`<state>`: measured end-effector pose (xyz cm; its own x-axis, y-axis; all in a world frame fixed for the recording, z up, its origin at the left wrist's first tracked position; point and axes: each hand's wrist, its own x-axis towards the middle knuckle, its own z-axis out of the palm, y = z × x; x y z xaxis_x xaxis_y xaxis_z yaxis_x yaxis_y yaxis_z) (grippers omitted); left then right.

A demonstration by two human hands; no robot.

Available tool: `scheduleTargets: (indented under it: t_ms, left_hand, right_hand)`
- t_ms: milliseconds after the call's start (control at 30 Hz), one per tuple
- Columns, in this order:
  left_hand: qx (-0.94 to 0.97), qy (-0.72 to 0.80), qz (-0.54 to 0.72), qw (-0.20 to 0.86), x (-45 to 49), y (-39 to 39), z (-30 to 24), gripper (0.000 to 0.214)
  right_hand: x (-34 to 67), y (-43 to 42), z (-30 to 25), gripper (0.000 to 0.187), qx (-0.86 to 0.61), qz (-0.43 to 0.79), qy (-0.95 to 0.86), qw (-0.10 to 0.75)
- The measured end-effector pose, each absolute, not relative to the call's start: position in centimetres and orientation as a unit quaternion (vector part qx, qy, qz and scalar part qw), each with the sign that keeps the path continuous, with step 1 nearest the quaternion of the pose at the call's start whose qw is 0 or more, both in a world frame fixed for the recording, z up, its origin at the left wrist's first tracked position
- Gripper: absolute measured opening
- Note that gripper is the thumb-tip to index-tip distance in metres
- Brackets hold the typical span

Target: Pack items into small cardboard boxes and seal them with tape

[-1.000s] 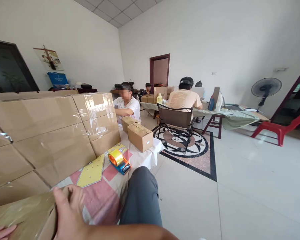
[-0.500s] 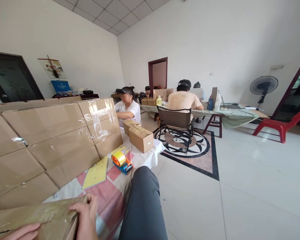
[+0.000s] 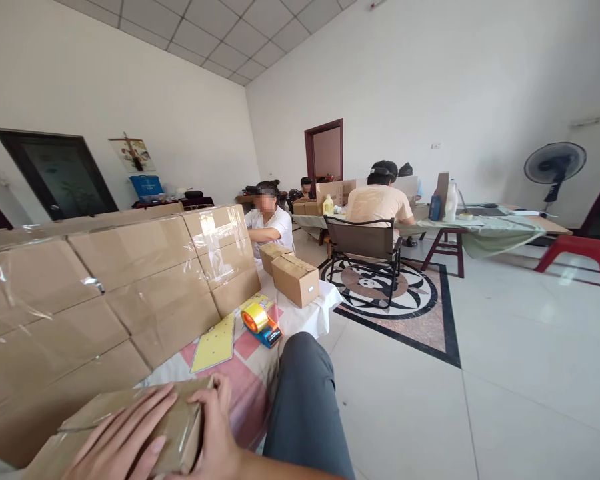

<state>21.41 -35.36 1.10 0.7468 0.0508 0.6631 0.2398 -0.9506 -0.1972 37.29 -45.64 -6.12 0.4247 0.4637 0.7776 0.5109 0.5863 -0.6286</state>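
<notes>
A small taped cardboard box (image 3: 130,417) lies at the bottom left, on the table in front of me. My left hand (image 3: 117,443) rests flat on its top with the fingers stretched out. My right hand (image 3: 215,437) grips the box's right end, thumb on the top edge. Behind the box rises a wall of stacked taped cartons (image 3: 110,280). A tape dispenser (image 3: 260,323) with a yellow roll and a yellow card (image 3: 215,343) lie further along the table.
Two small boxes (image 3: 293,273) sit at the table's far end, where a person in white (image 3: 270,220) works. Another person sits in a brown chair (image 3: 363,247) at a long table (image 3: 480,230). A fan (image 3: 555,167) and red chair (image 3: 580,250) stand right. My knee (image 3: 305,393) is beside the table.
The view has swung left and up. My left hand has come up from the box's lower edge and now lies flat on top of it. My right hand stays on the box's end.
</notes>
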Motion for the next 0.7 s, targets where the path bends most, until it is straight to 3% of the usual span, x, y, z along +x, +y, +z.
scheduleTargets:
  t_ms: [100,233,400,700]
  left_hand:
    - [-0.926,-0.038,-0.319,0.201,21.9,-36.1,1.9,0.065]
    - [-0.922,-0.042,-0.324,0.21,22.0,-36.9,2.5,0.067]
    - [-0.915,-0.032,-0.345,0.206,22.2,-37.0,2.4,0.064]
    - [-0.91,-0.023,-0.373,0.18,22.2,-37.3,1.6,0.058]
  right_hand:
    - [37.6,-46.0,-6.0,0.105,-0.491,-0.02,-0.552,0.674]
    - [37.7,-45.9,-6.3,0.113,-0.528,-0.01,-0.556,0.641]
    - [37.6,-45.9,-6.6,0.126,-0.478,0.002,-0.563,0.674]
    - [38.1,-46.0,-7.2,0.121,-0.446,-0.036,-0.567,0.691]
